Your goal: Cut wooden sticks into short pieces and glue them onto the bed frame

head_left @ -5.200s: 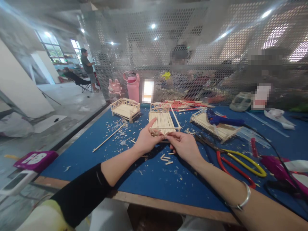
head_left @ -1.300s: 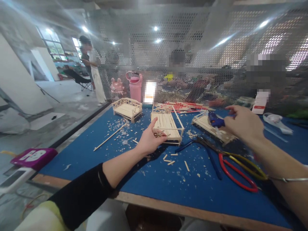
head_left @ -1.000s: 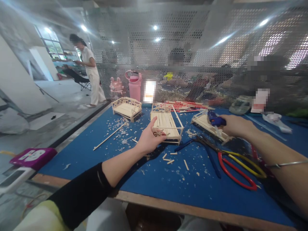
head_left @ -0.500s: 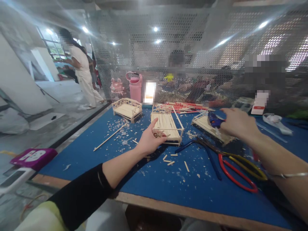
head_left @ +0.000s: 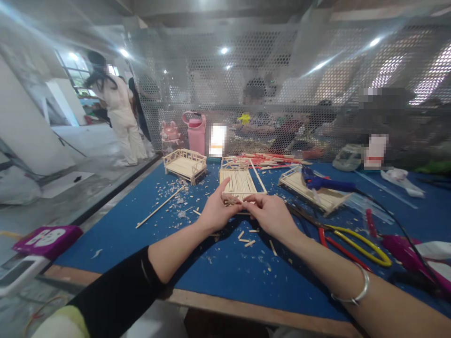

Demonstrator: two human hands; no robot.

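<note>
Mesh (head_left: 211,84) is standing at twelve o'clock. Having left the glue gun (head_left: 327,183) at two, our right hand (head_left: 273,216) is joining our left hand (head_left: 215,211) at the central frame (head_left: 239,180), freeing both for it; fingertips (head_left: 248,206) are meeting, anything held unclear. Mat (head_left: 218,270) is leaving room toward six, to the table edge (head_left: 225,301).

Setting: craft workshop. Evidence: blue-topped counter (head_left: 123,263) strewn with wood offcuts (head_left: 250,243); slatted stick model (head_left: 239,183) at centre, two other models (head_left: 185,166) flanking it; glue gun (head_left: 329,183) and a tool with red and yellow handles (head_left: 330,228) on the right; heap of thin sticks (head_left: 268,160) at the back. Perforated screen (head_left: 239,70) behind, people (head_left: 259,123) dimly visible through it. Far left: grey floor (head_left: 84,138), large window (head_left: 73,72), loaded shelves (head_left: 88,102).
</note>
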